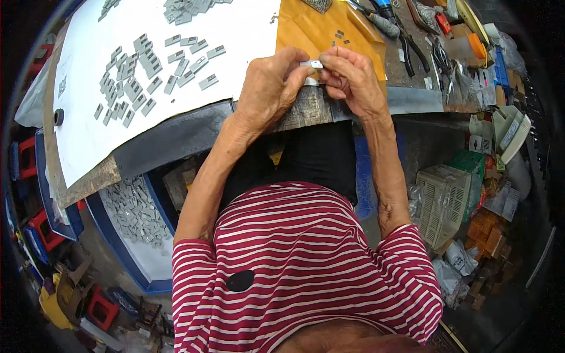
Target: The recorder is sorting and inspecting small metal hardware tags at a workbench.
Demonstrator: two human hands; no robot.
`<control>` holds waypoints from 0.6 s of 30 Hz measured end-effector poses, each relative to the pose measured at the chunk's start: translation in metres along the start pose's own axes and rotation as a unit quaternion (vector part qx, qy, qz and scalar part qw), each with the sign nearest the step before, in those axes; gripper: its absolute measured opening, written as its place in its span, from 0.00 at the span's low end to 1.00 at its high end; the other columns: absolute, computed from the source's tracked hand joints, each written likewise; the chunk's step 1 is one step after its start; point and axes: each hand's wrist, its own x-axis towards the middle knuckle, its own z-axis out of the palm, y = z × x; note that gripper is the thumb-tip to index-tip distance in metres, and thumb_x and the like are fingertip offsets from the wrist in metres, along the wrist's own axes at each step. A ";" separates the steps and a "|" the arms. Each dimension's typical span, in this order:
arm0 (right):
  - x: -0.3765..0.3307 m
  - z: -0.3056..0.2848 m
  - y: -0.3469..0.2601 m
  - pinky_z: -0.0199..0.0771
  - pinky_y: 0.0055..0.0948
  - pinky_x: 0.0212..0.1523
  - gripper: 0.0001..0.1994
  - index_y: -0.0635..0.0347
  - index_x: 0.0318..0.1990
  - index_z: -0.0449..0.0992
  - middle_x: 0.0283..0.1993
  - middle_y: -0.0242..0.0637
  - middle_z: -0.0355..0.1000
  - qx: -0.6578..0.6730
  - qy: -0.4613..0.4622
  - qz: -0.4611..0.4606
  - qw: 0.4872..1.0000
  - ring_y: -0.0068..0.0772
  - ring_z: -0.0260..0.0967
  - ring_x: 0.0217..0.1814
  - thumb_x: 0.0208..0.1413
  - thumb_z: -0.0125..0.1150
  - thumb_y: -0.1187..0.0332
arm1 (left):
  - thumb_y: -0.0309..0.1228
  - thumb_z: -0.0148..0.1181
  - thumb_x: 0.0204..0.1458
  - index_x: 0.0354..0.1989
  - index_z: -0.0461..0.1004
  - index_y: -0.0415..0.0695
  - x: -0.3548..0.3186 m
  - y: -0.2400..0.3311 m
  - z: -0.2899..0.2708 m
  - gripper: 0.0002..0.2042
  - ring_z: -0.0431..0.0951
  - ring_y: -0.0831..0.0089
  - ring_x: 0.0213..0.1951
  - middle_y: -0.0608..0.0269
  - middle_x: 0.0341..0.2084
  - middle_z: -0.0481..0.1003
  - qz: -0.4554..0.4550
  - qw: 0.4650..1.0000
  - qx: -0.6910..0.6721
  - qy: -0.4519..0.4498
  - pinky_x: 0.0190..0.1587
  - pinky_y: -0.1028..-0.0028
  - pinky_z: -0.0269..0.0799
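Note:
A small grey rectangular plastic part with a dark slot is held up over the front edge of the table. My left hand pinches its left end between thumb and forefinger. At its right end, my right hand has thumb and fingertips closed together; whether they also hold some tiny piece is hidden. Several like grey parts lie in loose rows on the white sheet to the left. Beyond the hands, a few tiny dark pieces rest on the yellow-brown paper.
Pliers and other tools crowd the table's right side. Below left, a blue-rimmed tray holds a heap of grey parts. A cream plastic crate stands on the floor at right. A black ring sits at the sheet's left edge.

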 end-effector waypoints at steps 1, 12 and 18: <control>0.000 0.000 0.001 0.53 0.13 0.13 0.07 0.65 0.31 0.69 0.21 0.29 0.64 0.000 -0.001 0.000 1.000 0.14 0.56 0.17 0.51 0.53 0.69 | 0.26 0.57 0.47 0.33 0.72 0.35 0.000 0.000 -0.001 0.08 0.73 0.77 0.23 0.60 0.22 0.75 -0.001 1.000 0.001 0.001 0.26 0.79 0.70; -0.003 -0.001 0.006 0.56 0.14 0.14 0.08 0.68 0.33 0.70 0.22 0.30 0.65 -0.033 0.039 -0.054 0.997 0.14 0.57 0.19 0.52 0.52 0.70 | 0.26 0.57 0.47 0.35 0.72 0.36 -0.006 -0.002 -0.021 0.08 0.75 0.72 0.26 0.55 0.24 0.75 0.010 0.994 0.103 0.040 0.29 0.76 0.70; 0.001 -0.028 0.003 0.54 0.14 0.17 0.07 0.68 0.33 0.71 0.23 0.27 0.65 -0.223 0.199 -0.171 0.939 0.11 0.58 0.22 0.52 0.53 0.72 | 0.23 0.58 0.41 0.28 0.72 0.38 -0.007 -0.011 -0.042 0.05 0.71 0.60 0.21 0.55 0.20 0.71 0.035 0.969 0.229 0.087 0.25 0.67 0.64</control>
